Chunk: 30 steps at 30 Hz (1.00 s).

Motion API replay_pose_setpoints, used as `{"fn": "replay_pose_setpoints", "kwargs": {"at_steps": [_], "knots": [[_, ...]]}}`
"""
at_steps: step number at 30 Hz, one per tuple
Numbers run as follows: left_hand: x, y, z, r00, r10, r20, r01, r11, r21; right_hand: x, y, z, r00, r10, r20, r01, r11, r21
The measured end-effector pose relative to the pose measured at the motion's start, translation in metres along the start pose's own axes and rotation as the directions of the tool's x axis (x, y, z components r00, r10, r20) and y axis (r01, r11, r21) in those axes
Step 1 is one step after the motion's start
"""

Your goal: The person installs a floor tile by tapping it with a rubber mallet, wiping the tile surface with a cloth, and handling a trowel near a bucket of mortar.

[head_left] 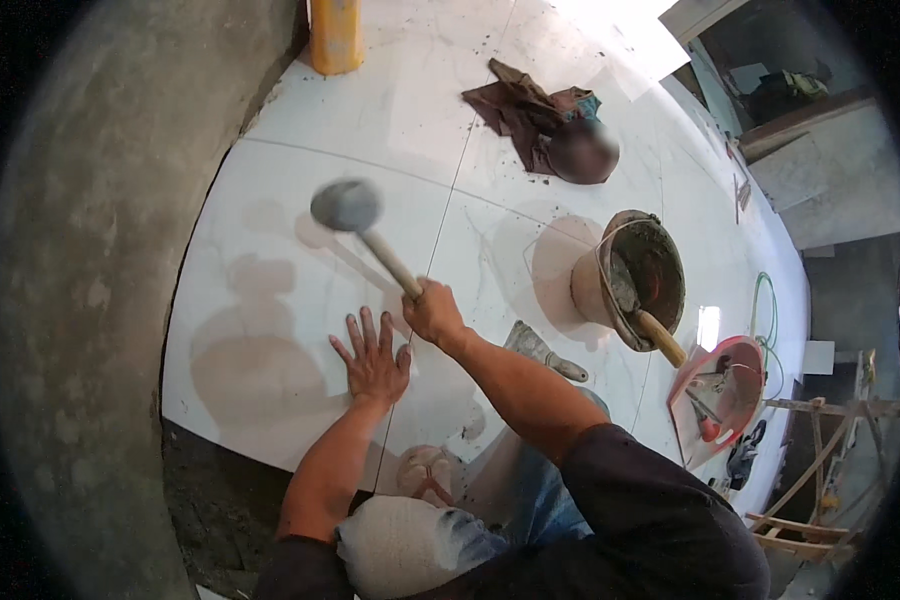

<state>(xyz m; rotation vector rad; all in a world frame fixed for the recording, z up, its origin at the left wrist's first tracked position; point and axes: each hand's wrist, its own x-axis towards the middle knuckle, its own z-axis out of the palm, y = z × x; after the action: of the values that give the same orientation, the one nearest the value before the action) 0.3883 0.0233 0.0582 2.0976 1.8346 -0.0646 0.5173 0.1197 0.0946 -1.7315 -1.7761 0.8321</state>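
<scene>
My right hand [435, 311] is closed round the pale handle of a rubber mallet [346, 206], whose dark grey head is raised over a large white floor tile [270, 190]. The mallet head is slightly blurred. Flat on that tile, fingers spread, lies my left hand [374, 362], close to the joint line and just left of the right hand. A wide scraper [532, 345] rests on the tiles beside my right forearm. Further right stands a mortar-crusted bucket [595, 285] with a wooden-handled trowel [658, 336] in it.
A concrete wall [80, 280] runs along the left. Dark bare bed [215, 490] shows at lower left. A yellow container [336, 38], brown cloth [515, 105], red tool-filled tub [682, 425], green hose [767, 310] and wooden frame [820, 460] stand or lie around.
</scene>
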Motion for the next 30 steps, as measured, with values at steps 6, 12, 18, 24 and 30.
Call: {"fn": "replay_pose_setpoints", "kwargs": {"at_steps": [6,12,18,24,30], "knots": [[-0.003,-0.012,0.001,1.0,-0.014,-0.015,0.014,1.0,0.014,0.002,-0.029,-0.011,0.988,0.089,0.129,-0.079,0.993,-0.084],[0.0,-0.002,0.001,1.0,-0.01,0.012,0.01,1.0,0.012,0.009,-0.034,-0.033,0.982,0.142,0.126,-0.133,0.988,-0.079],[0.003,-0.005,0.002,1.0,-0.013,0.004,0.013,1.0,0.001,0.006,0.004,-0.02,0.95,0.234,0.207,-0.188,0.957,-0.221],[0.007,-0.005,-0.002,1.0,-0.002,-0.013,0.002,1.0,0.011,0.014,0.007,-0.027,0.957,0.219,0.189,-0.161,0.947,-0.279],[0.008,-0.003,-0.001,0.999,-0.004,0.034,0.004,1.0,0.005,0.013,0.011,-0.024,0.996,0.088,0.018,-0.084,0.981,-0.176]]}}
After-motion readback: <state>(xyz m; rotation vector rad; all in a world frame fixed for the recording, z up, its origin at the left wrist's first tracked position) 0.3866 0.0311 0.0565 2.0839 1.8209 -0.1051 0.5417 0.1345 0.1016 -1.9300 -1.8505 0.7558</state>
